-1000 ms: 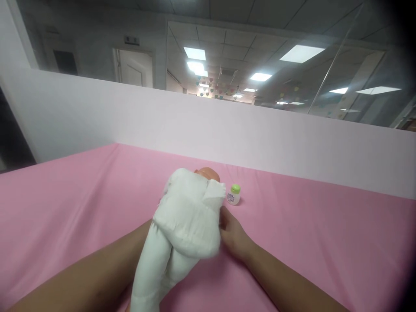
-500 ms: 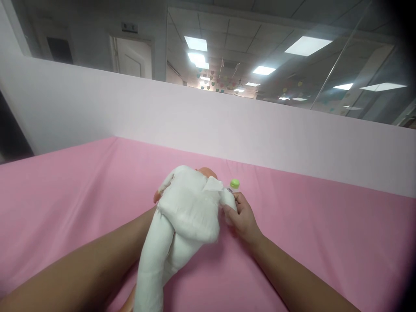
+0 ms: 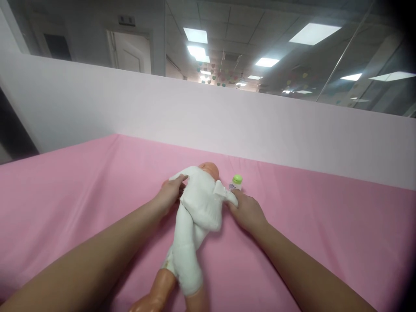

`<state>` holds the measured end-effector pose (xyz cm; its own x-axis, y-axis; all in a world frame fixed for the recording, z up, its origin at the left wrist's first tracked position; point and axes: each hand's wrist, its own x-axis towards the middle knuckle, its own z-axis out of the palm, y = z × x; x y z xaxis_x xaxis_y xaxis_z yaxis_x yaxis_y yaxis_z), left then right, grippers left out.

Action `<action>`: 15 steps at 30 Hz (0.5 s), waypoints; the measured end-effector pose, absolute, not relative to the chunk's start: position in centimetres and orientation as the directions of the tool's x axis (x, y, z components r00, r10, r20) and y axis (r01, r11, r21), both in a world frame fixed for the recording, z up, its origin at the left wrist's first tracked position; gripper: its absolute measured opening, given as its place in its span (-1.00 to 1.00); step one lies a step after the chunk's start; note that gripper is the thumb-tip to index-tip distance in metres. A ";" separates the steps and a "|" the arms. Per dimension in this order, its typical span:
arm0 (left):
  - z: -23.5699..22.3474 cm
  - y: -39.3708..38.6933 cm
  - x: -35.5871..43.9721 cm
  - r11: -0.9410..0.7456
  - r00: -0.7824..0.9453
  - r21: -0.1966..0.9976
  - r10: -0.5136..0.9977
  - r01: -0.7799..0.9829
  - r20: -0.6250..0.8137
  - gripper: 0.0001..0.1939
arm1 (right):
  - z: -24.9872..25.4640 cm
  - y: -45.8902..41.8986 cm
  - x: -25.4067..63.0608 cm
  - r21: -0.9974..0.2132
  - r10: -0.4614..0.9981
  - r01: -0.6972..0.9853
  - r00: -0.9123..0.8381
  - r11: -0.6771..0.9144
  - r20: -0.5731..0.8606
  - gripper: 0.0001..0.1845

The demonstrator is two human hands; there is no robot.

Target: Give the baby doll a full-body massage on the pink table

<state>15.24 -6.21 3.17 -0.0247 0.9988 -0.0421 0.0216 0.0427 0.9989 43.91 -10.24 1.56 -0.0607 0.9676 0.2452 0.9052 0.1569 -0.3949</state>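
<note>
A baby doll (image 3: 195, 208) in a white suit lies on its back on the pink sheet (image 3: 81, 203), head towards the wall and bare feet near me. My left hand (image 3: 170, 193) rests on the doll's left side and pinches the white sleeve at its shoulder. My right hand (image 3: 245, 210) grips the white sleeve on the doll's right side. A small white bottle with a green cap (image 3: 236, 182) stands just beyond my right hand, partly hidden by it.
A pale partition wall (image 3: 260, 125) runs along the far edge of the pink surface. Above it a glass pane shows ceiling lights and a white door (image 3: 130, 52).
The doll has been lowered flat onto the sheet and its bare feet now show. My left hand came out from under it to the left sleeve. My right hand stays on the right sleeve.
</note>
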 end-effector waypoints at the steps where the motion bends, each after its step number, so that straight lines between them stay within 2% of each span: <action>1: 3.3 -6.4 14.9 -0.023 -0.052 0.997 0.998 0.078 0.027 -0.44 | 1.3 -10.1 43.9 -0.370 0.969 0.917 -0.064 0.152 0.239 -0.68; 3: 4.0 -7.2 14.6 -0.253 -0.049 0.939 0.961 0.233 0.271 -0.46 | 0.8 -10.0 43.9 -0.301 0.958 0.939 -0.081 0.165 0.273 -0.66; 5: 4.8 -8.5 14.8 -0.517 0.113 0.785 0.852 0.341 0.512 -0.50 | 0.5 -10.2 43.7 -0.224 0.927 0.954 -0.109 0.199 0.359 -0.60; 6: 5.0 -9.2 15.1 -0.617 0.240 0.702 0.786 0.356 0.569 -0.47 | 0.5 -10.4 43.6 -0.201 0.906 0.954 -0.124 0.221 0.405 -0.56; 8: 5.2 -10.4 15.8 -0.712 0.464 0.597 0.698 0.370 0.544 -0.38 | 0.7 -10.9 43.2 -0.226 0.886 0.940 -0.134 0.256 0.444 -0.57; 10: 5.0 -10.9 16.5 -0.699 0.563 0.572 0.702 0.429 0.436 -0.35 | 1.1 -11.5 42.9 -0.331 0.911 0.906 -0.120 0.263 0.395 -0.66; 12: 4.5 -10.7 16.8 -0.635 0.538 0.579 0.762 0.512 0.360 -0.34 | 1.6 -12.0 42.7 -0.449 0.940 0.855 -0.115 0.259 0.323 -0.68; 15: 4.1 -9.8 16.5 -0.545 0.444 0.635 0.832 0.548 0.332 -0.36 | 1.8 -12.4 42.4 -0.564 0.947 0.775 -0.139 0.285 0.288 -0.60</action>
<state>16.52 -9.80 4.08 0.4436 0.8324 0.3323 0.5478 -0.5452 0.6345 42.35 -12.40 1.77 -0.1386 0.9474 0.2884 0.7750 0.2850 -0.5640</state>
